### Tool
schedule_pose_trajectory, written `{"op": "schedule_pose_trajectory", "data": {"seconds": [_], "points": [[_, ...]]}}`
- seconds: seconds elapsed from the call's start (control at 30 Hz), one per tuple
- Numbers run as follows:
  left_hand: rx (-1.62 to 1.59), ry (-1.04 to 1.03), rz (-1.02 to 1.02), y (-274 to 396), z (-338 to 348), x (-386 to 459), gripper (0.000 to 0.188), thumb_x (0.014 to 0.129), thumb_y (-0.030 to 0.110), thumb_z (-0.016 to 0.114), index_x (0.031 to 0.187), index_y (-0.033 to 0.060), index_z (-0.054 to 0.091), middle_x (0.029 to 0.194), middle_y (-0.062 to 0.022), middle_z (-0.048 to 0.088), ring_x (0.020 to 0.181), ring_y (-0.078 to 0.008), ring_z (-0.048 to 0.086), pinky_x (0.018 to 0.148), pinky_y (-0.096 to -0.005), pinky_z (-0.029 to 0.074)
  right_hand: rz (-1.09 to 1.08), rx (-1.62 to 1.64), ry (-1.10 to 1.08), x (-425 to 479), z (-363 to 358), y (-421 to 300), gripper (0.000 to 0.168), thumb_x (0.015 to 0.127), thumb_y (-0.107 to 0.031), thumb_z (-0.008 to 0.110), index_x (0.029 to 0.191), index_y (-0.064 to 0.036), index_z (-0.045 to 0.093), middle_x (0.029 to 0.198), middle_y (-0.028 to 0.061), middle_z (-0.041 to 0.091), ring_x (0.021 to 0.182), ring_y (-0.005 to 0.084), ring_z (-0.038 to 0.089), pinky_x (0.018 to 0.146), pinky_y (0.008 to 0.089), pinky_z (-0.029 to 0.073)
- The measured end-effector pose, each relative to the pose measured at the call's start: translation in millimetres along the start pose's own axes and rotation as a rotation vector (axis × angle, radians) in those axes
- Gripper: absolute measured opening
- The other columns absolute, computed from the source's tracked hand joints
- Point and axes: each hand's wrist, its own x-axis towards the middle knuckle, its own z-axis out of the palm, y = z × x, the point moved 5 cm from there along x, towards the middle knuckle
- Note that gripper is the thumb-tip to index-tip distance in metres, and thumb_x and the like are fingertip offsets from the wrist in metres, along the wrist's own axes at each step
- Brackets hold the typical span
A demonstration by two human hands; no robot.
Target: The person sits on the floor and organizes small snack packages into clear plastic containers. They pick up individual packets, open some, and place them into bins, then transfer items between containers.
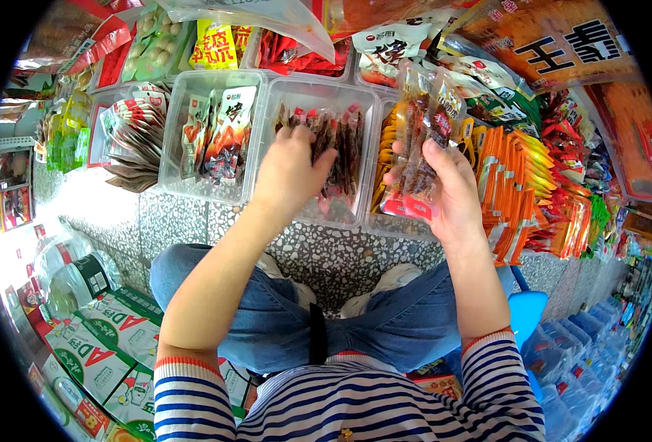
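Observation:
My left hand (288,171) reaches into a clear plastic bin (371,119) in front of me. Its fingers touch the row of thin, dark snack packets (343,152) standing there, thumb spread from the fingers. Whether it grips any packet is not clear. In my right hand (454,185) are clear snack packets (418,141) with red ends, held upright above the adjoining bin. That bin holds yellow packets (386,146), partly hidden by the hand and its load. To the left, another clear bin (172,138) holds white-and-red pouches (229,135).
Fanned packets (138,138) stand at far left, orange packets (505,188) at right. Large hanging bags (547,47) overhang the back. Below are speckled floor (331,251) and my knees. Printed cartons (102,342) lie lower left; a blue stool (526,312) and wrapped bottles (574,342) are lower right.

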Motion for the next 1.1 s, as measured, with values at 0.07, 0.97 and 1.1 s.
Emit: {"op": "schedule_pose_trajectory", "data": {"seconds": [0.07,0.97,1.1], "points": [[0.073,0.015,0.072,13.8,9.9,-6.6,0.046,0.074,0.031,0.071,0.101,-0.0017,0.056,0.092,-0.0172,0.058,0.083,-0.0318,0.059,0.073,-0.0401,0.048,-0.012,-0.016,-0.007,-0.8,2.2,2.2,0.036,0.09,-0.025,0.056,0.113,0.002,0.051,0.099,0.0137,0.062,0.071,0.0252,0.066,0.055,0.0387,0.057],[0.313,-0.087,-0.08,7.8,22.8,-0.6,0.054,0.076,0.029,0.065,0.116,-0.0019,0.045,0.108,-0.0206,0.051,0.1,-0.0376,0.053,0.079,-0.0442,0.049,0.029,-0.022,-0.002,-1.7,1.0,8.6,0.036,0.086,-0.022,0.06,0.114,-0.002,0.051,0.096,0.0128,0.062,0.071,0.0249,0.066,0.058,0.0376,0.057],[0.36,0.045,0.091,23.5,33.4,-7.9,0.064,0.079,0.035,0.062,0.122,-0.0077,0.042,0.11,-0.0228,0.043,0.102,-0.04,0.048,0.081,-0.0423,0.048,0.023,-0.012,-0.016,-1.4,3.5,9.9,0.035,0.086,-0.021,0.061,0.114,-0.002,0.051,0.096,0.0127,0.062,0.072,0.0238,0.065,0.062,0.0375,0.057]]}}
